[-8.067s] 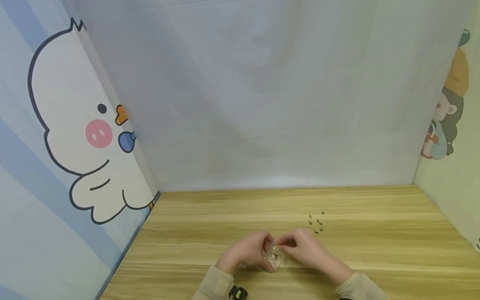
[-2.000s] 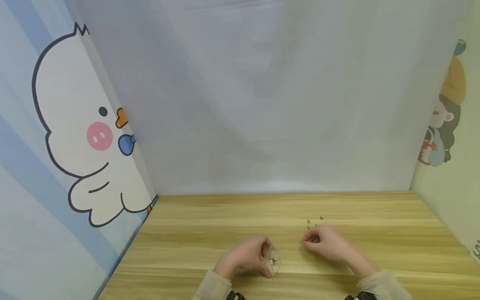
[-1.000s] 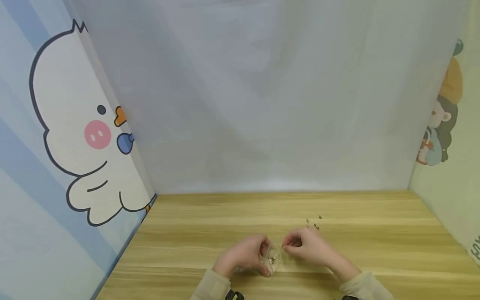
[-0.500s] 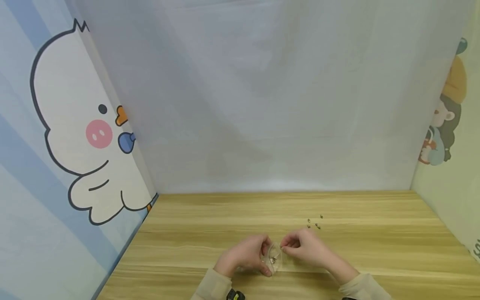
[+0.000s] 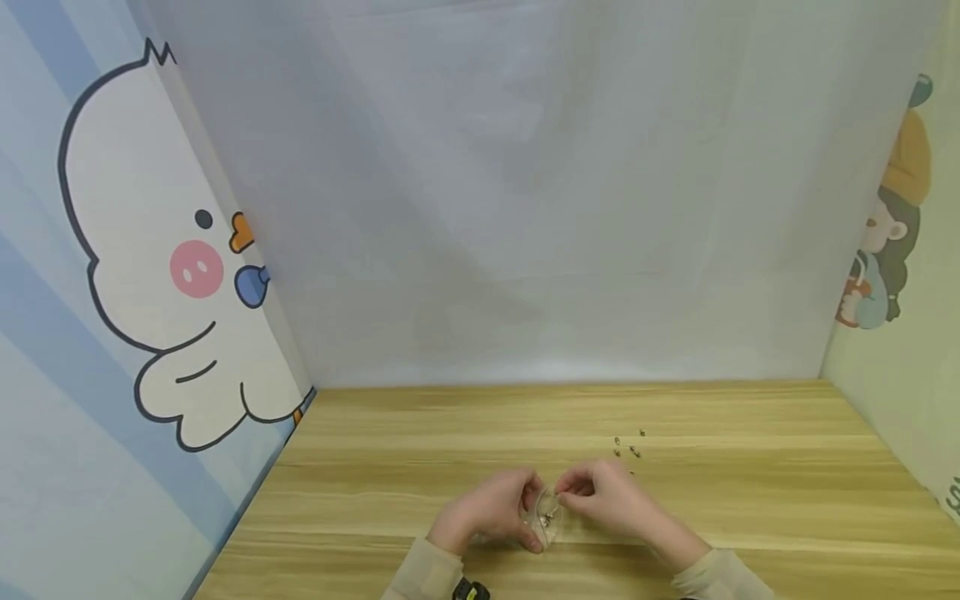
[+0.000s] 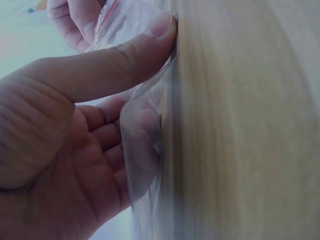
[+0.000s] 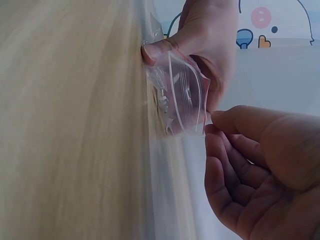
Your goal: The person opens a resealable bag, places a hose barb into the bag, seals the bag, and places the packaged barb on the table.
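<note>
My left hand (image 5: 487, 510) grips a small clear zip-lock bag (image 7: 182, 95) with a red line along its mouth, thumb on one side and fingers behind. The bag's mouth gapes to the right, low over the table. Several small metal pieces (image 5: 547, 518) lie inside it. My right hand (image 5: 611, 497) is at the opening, thumb and forefinger pinched together right at the rim. A tiny metal piece sits between those fingertips, mostly hidden. In the left wrist view, the left thumb (image 6: 125, 62) presses the plastic beside the tabletop (image 6: 240, 125).
Several more small metal pieces (image 5: 632, 450) lie scattered on the wooden table (image 5: 420, 433), beyond the right hand. A pale curtain (image 5: 525, 208) hangs behind the table. Printed cartoon panels (image 5: 127, 217) stand at both sides.
The right hand came from the loose pieces on the table leftward to the bag's mouth, and fewer pieces lie there than eight seconds ago. The left hand has kept its hold on the bag.
</note>
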A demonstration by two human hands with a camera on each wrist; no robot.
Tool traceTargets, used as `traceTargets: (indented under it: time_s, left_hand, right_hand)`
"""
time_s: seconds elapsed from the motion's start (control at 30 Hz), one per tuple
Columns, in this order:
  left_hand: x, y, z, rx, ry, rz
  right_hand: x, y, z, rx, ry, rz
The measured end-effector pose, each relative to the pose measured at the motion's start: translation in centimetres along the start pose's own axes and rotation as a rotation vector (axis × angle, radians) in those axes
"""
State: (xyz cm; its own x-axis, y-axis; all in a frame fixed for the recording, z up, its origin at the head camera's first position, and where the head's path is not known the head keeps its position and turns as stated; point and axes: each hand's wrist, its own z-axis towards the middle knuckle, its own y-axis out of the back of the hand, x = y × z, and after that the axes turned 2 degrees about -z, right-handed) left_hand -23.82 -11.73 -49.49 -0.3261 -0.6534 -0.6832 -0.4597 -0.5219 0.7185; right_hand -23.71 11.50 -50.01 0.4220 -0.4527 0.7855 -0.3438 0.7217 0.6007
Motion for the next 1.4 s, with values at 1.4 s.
traceTargets:
  time_s: [1.4]
  left_hand:
    - [-0.1,0.1,0.0,-0.010,-0.007,-0.012]
  right_hand:
    - [-1.2,1.6,-0.1,-0.074,-0.050,0.014]
